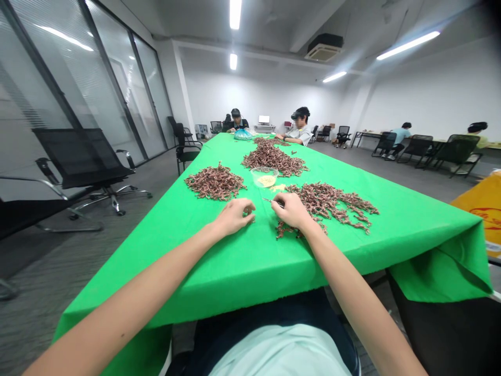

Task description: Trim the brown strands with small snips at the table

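Note:
My right hand [290,210] is closed around a slim metal tool [267,200], whose tip points left; its exact kind is too small to tell. To its left, my left hand [236,216] rests low over the cloth with fingers curled together, and whatever they pinch is hidden. Beside and under my right forearm spreads a pile of small reddish-brown knobbly pieces [329,201]. Just beyond the hands sits a clear plastic bowl [265,176] with pale yellow bits inside, and more pale bits [278,187] lie on the cloth next to it.
A second brown pile [215,181] lies left of the bowl, and a larger one [274,158] behind it. Green cloth [188,230] covers the long table. A blue-tinted plastic bag [242,134] and two people sit at the far end. Office chairs [84,156] stand to the left.

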A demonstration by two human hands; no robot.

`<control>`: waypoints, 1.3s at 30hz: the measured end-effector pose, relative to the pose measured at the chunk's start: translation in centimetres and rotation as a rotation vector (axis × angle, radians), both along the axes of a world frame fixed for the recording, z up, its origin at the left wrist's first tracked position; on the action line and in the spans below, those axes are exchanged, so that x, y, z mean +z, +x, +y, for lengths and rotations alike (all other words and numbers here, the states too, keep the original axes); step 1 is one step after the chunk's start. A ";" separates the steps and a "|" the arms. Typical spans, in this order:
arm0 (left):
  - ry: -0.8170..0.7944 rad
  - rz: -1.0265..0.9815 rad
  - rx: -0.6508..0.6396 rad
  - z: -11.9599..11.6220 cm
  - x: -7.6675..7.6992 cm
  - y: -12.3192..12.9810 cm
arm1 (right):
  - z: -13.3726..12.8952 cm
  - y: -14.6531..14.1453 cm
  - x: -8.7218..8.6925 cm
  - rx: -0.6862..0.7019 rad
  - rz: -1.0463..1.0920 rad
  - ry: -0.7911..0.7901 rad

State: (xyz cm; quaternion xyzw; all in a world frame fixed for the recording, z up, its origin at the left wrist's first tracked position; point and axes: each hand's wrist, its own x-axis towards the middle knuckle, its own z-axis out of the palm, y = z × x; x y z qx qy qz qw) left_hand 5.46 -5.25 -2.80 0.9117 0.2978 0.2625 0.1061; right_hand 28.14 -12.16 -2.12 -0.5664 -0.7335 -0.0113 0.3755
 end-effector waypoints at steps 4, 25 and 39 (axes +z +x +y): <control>0.014 0.028 0.018 -0.2 0.1 0.0 | 0.0 -0.1 0.0 -0.002 0.028 0.009; -0.020 0.035 -0.010 0.0 0.0 0.0 | 0.5 0.2 -0.3 -0.015 0.614 -0.040; 0.098 -0.092 -0.033 0.2 0.0 0.0 | 0.8 0.4 -0.8 -0.022 0.549 -0.024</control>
